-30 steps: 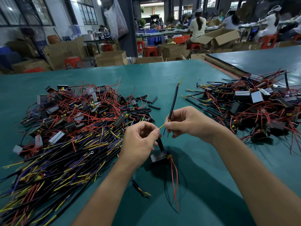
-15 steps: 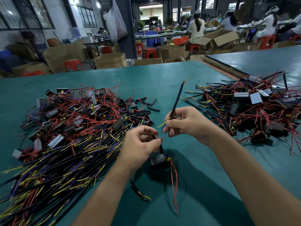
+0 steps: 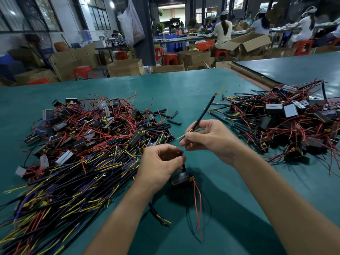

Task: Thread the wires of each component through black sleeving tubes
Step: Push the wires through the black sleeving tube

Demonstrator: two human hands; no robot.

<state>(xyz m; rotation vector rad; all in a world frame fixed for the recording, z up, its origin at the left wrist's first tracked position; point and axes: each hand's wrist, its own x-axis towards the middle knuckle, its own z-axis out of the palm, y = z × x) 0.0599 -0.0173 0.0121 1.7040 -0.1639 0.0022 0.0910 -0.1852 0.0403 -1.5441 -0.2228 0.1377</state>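
Note:
My right hand (image 3: 211,138) pinches a long black sleeving tube (image 3: 205,111) that slants up and away, with yellow and blue wire ends sticking out at both ends. My left hand (image 3: 158,164) pinches a short black sleeve just above a small black component (image 3: 180,178), which hangs below its fingertips over the green table (image 3: 184,85). Two red wires (image 3: 197,205) trail down from the component. The two hands are a short gap apart.
A large heap of components with red wires and sleeved yellow-blue leads (image 3: 77,144) covers the left. Short loose black tubes (image 3: 165,116) lie behind my left hand. A second heap of components (image 3: 287,120) sits at the right. One sleeved lead (image 3: 158,216) lies near my left forearm.
My right hand has shifted slightly right and up with the long tube, its lower wire ends drawing away from my left hand. My left hand holds the component in about the same place.

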